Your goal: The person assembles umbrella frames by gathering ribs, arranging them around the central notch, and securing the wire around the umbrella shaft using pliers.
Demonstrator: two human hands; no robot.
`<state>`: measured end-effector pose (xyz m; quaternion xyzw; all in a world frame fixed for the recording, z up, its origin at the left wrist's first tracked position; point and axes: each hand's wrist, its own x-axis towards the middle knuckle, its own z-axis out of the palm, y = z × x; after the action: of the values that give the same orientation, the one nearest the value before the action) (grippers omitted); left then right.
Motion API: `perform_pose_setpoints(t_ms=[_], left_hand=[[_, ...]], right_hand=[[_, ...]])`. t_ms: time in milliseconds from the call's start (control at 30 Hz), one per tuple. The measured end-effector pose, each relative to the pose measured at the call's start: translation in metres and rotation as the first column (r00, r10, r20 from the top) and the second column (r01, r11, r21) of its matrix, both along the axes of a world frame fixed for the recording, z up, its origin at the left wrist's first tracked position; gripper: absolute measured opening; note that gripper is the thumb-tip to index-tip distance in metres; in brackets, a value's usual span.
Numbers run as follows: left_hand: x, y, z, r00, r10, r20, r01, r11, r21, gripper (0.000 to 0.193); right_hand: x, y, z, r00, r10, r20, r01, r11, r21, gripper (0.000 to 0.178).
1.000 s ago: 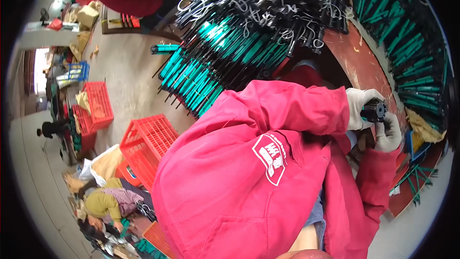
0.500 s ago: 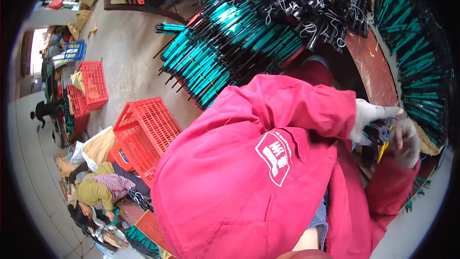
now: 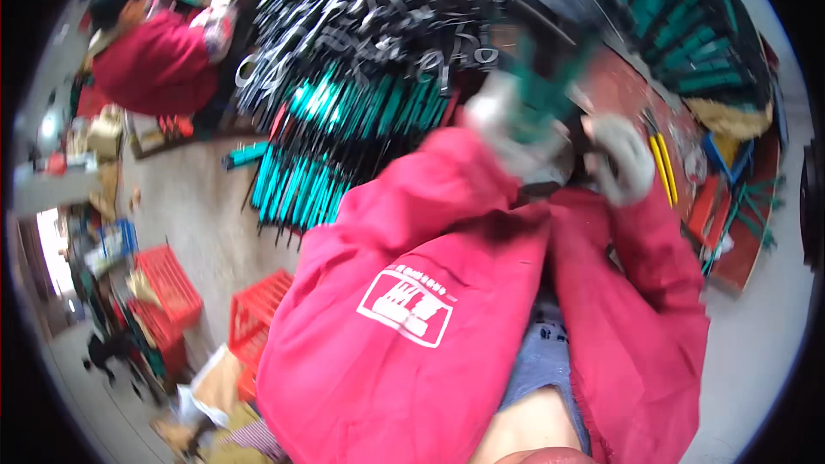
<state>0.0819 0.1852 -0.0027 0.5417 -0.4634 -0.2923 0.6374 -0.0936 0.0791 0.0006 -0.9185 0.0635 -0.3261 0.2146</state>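
Observation:
My left hand [image 3: 507, 129], in a whitish glove, is closed round a green folding frame [image 3: 541, 94]. Motion smears its green ribs and dark parts, so the finer shape cannot be made out. My right hand [image 3: 620, 160], gloved with bare fingertips, is a short way to the right, fingers curved and apart with nothing visible in them. Beside it, yellow-handled pliers [image 3: 662, 159] lie on the reddish bench [image 3: 623, 90].
Piled rods with black ends and pale loops [image 3: 369, 17] and teal rods [image 3: 301, 180] lie to the left. More green bundles [image 3: 679, 34] line the far right. A co-worker [image 3: 159, 60] is at upper left. Red crates [image 3: 258, 314] stand on the floor. A blue bin [image 3: 729, 155] sits at right.
My hands have moved left and apart. The pliers, earlier at my hands, now lie on the bench. The green frame is raised in my left hand. The view has turned, bringing a co-worker in.

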Motion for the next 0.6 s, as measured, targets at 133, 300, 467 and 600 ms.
perform_pose_setpoints(t_ms=[133,300,467,600], left_hand=[[0.088,0.058,0.091,0.986,-0.122,0.11,0.142,0.97,-0.197,0.021],[0.175,0.178,0.093,0.915,-0.345,0.208,0.341,0.938,0.059,0.033],[0.164,0.196,-0.045,0.954,-0.257,-0.153,0.196,0.154,0.968,0.052],[0.184,0.209,-0.173,0.857,-0.47,0.211,-0.238,0.003,0.971,0.061]], right_hand=[[0.002,-0.09,-0.052,0.855,-0.477,-0.203,0.518,0.804,0.291,0.027],[0.04,-0.21,-0.109,0.624,-0.695,-0.357,0.754,0.416,0.508,0.029],[0.07,-0.264,-0.131,0.377,-0.818,-0.435,0.925,0.31,0.218,0.039],[0.075,-0.273,-0.122,0.303,-0.811,-0.501,0.945,0.322,0.052,0.042]])
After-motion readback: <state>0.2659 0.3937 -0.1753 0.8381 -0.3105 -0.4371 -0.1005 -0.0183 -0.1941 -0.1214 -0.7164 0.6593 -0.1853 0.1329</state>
